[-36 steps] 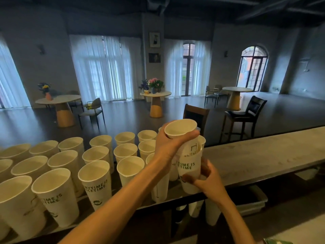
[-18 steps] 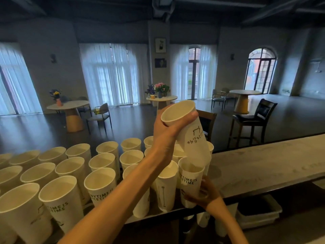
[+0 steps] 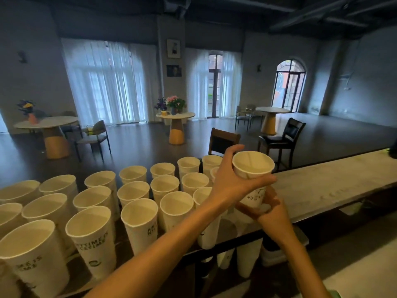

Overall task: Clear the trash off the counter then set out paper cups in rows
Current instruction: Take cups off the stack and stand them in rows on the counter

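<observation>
Head view: left hand (image 3: 231, 183) curls around the upper wall of a paper cup (image 3: 253, 168), right of frame centre, mouth up. Right hand (image 3: 271, 209) sits just below, fingers wrapped round the cup's lower part. Rows of cups (image 3: 137, 211) fill the desk (image 3: 335, 186) across the lower left, packed close. Bare desk surface extends to the right edge; its near edge runs under both wrists.
</observation>
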### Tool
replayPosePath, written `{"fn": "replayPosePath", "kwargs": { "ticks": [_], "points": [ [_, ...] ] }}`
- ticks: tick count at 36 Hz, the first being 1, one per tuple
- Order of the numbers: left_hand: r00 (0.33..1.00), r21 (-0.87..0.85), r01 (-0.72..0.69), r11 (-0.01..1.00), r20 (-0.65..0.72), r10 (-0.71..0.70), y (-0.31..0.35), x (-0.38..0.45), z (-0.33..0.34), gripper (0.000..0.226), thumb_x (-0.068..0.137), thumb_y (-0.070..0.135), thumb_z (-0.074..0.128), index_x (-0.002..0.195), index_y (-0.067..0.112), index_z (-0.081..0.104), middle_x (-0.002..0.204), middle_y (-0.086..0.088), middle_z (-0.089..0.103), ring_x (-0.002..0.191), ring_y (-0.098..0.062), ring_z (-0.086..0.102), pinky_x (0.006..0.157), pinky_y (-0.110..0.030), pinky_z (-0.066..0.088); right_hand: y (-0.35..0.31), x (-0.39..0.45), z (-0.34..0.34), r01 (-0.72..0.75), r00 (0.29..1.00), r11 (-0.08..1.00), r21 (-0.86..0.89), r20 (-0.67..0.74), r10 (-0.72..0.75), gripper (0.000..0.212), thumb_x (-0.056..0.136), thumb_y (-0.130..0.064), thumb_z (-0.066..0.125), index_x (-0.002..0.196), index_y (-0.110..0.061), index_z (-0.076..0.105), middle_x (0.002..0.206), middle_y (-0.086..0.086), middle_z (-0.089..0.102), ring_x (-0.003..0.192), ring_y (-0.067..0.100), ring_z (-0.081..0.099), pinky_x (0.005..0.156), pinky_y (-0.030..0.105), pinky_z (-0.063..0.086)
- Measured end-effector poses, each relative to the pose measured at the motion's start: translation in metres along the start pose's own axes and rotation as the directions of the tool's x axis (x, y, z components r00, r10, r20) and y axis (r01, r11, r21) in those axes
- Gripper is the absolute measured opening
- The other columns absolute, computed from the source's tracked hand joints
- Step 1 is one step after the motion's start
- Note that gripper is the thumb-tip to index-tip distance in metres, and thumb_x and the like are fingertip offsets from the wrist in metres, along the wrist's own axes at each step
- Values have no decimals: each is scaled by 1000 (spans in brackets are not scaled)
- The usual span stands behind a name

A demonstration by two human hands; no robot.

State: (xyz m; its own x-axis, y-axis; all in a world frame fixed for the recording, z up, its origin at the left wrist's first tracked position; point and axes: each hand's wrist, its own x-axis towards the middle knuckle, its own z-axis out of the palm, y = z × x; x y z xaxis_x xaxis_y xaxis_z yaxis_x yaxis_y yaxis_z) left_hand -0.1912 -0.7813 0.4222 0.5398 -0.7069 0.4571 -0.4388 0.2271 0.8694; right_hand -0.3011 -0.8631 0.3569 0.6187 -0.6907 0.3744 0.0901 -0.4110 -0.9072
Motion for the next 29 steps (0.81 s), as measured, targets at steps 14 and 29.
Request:
{"fn": "replayPosePath", "kwargs": {
  "ticks": [14, 29],
  "points": [
    [988, 14, 84, 996, -131, -82, -28, 6, -50, 84, 65, 41, 94, 135, 35, 48, 129, 10, 62, 121, -9, 59, 100, -25, 51, 104, 10, 33, -369, 924, 917, -155, 43, 379, 76, 62, -24, 93, 126, -20, 52, 111, -5, 65, 104, 14, 63, 80, 30, 54],
    [965, -2, 99, 995, -242, -97, -29, -33, -64, 57, 74, 30, 91, 120, 31, 57, 113, 12, 69, 108, -3, 65, 99, -29, 56, 122, 14, 39, -426, 883, 860, -280, 77, 462, 68, 62, -24, 91, 121, -13, 59, 114, 2, 69, 101, 15, 64, 80, 31, 56]
  ]
}}
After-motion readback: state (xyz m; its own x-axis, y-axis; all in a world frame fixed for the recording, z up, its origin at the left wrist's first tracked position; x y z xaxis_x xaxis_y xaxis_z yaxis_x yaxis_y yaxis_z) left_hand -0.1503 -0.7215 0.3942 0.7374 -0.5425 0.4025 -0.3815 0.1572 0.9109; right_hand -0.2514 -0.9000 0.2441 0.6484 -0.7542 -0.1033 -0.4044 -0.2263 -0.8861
